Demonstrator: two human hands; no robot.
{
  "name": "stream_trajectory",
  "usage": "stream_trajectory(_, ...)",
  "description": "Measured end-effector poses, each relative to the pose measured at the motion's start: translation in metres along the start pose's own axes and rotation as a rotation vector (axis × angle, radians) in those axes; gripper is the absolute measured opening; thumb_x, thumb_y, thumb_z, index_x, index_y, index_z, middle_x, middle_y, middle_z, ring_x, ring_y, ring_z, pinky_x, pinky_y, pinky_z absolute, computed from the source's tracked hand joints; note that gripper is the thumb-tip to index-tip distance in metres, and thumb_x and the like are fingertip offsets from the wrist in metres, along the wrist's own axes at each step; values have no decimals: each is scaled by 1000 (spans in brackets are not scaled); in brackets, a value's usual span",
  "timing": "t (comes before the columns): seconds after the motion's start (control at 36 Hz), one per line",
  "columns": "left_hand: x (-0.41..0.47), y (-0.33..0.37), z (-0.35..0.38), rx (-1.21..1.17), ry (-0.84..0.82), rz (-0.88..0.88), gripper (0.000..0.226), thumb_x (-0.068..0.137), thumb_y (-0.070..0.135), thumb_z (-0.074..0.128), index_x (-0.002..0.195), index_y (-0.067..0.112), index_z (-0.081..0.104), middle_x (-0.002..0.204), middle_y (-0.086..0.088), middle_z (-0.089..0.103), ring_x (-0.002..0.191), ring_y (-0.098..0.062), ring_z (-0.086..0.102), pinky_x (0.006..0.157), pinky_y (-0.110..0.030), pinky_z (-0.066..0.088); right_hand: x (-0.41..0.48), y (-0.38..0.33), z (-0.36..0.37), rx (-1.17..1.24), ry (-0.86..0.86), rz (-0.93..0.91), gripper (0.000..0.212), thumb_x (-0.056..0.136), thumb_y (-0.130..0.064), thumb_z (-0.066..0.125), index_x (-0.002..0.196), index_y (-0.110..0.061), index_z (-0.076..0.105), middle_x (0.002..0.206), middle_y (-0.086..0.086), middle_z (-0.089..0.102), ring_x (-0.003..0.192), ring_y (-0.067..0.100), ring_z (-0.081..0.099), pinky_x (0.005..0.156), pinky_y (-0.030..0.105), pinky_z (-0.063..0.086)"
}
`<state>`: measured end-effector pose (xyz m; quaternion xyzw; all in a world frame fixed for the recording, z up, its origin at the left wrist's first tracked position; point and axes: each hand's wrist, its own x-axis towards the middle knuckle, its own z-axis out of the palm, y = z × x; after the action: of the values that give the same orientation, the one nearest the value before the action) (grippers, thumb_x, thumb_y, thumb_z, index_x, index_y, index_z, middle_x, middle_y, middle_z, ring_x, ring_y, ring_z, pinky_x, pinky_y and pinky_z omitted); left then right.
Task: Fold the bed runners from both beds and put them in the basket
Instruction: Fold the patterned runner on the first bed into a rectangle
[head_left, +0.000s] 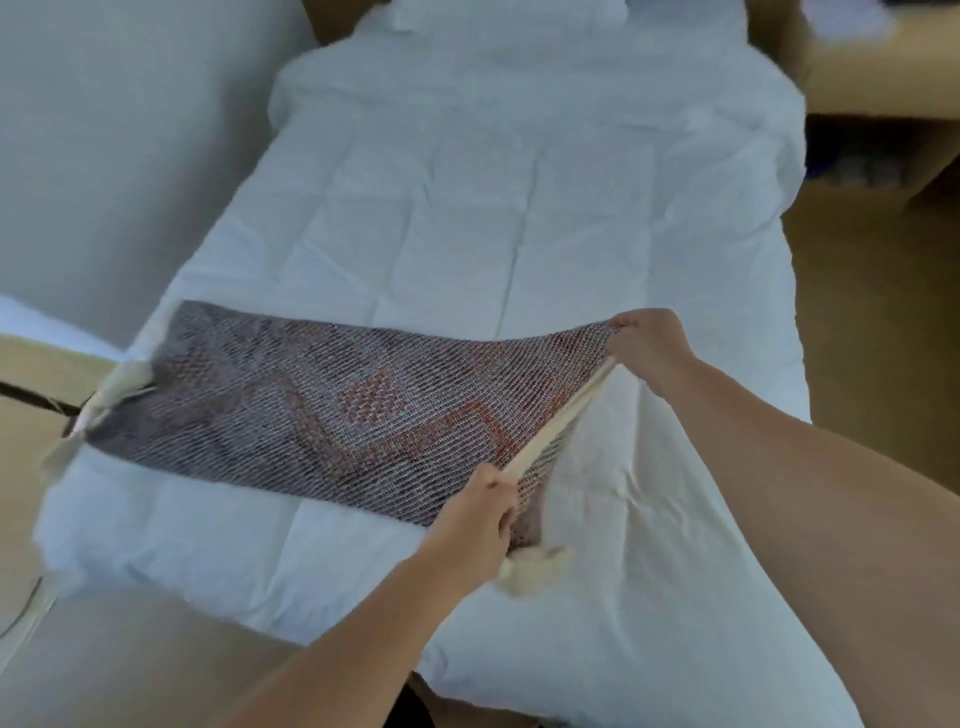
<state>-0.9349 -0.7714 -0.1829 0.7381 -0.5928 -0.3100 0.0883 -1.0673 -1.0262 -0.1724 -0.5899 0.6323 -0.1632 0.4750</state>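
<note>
Bed runner (311, 410): woven cloth, grey-white mesh pattern with red motifs. It lies crosswise over the lower part of the bed (467, 208). Its left end reaches the bed's left side; its right end is lifted off the bed between both hands.
Cream edge (561, 421): pale strip along the runner's lifted end, stretched taut from one hand to the other.
Fringe (124, 384): cream, at the runner's left end, hanging over the bed's side; blurred.
Cream tuft (535, 569): bunched pale material just below the left hand, resting on the bed. Whether it is tassel or lining cannot be told.
Left hand (483, 514): fingers curled round the near corner of the lifted end.
Right hand (649, 348): fingers pinching the far corner of the same end, raised above the bed.
Bed: made up in white, creased covering; runs away from the camera.
Pillow (498, 15): white, at the head of the bed, partly cut off by the top of the view.
Wall (104, 130): pale, along the bed's left side.
Floor (872, 312): brown, to the right of the bed.
Tabletop (883, 67): light wood, upper right, beyond the bed; what lies on it is too blurred to tell.
</note>
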Motion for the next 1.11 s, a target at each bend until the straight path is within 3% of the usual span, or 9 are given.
stream_trajectory(0.11,-31,-15,-50,-12,100,-40,28,89,7,53,70,23,40,93,9,32,58,-11,47,53,-21,43,-30,-50,7,-64,4,-63,41,80,-3,58,120,-9,65,117,12,65,88,23,59,72,29,45)
stream_trajectory(0.25,-64,-48,-104,-37,193,-92,8,88,7,54,84,14,53,99,6,36,67,-12,53,62,-22,47,-62,-108,27,-82,33,-136,39,82,-5,58,121,-8,65,117,13,65,98,32,64,74,32,48)
stream_trajectory(0.39,-84,-90,-142,-49,256,-104,18,89,4,50,99,17,59,99,9,47,63,-6,50,57,-17,38,-83,-161,59,-86,49,-182,35,81,0,55,114,5,63,107,28,66,73,23,56,63,31,40)
stream_trajectory(0.53,-99,-137,-178,-57,260,-63,28,90,2,47,110,18,57,112,10,47,71,-8,54,65,-23,46,-102,-206,96,-92,108,-207,30,79,-2,58,107,3,68,102,23,69,80,31,65,68,37,51)
stream_trajectory(0.61,-105,-169,-201,-69,239,-25,35,89,-2,45,114,19,56,115,7,47,78,-11,54,71,-28,48,-111,-230,123,-100,134,-204,39,81,-4,60,119,-2,65,119,17,64,98,32,65,85,43,56)
stream_trajectory(0.78,-116,-232,-229,-61,252,-10,36,90,3,49,121,21,56,108,5,58,81,-3,49,68,-16,38,-132,-265,177,-139,154,-294,35,85,-5,55,118,-5,66,122,17,63,103,31,62,86,40,54)
stream_trajectory(0.92,-124,-265,-241,-72,246,-19,39,91,4,48,127,20,52,125,5,54,110,-11,50,90,-24,41,-138,-281,210,-204,128,-349,44,86,-5,54,130,-7,57,133,14,56,120,29,53,97,34,45)
stream_trajectory(1.03,-131,-283,-252,-85,255,-49,36,91,6,50,125,20,52,125,4,52,110,-13,49,91,-27,42,-136,-297,240,-204,104,-387,47,86,-5,55,133,-7,55,135,13,55,124,27,49,100,30,40)
stream_trajectory(1.11,-140,-296,-258,-109,277,-102,39,90,2,48,125,19,52,125,3,52,109,-13,49,90,-26,41,-134,-314,266,-221,61,-431,39,86,-5,55,125,-5,61,122,10,60,120,29,52,92,27,40)
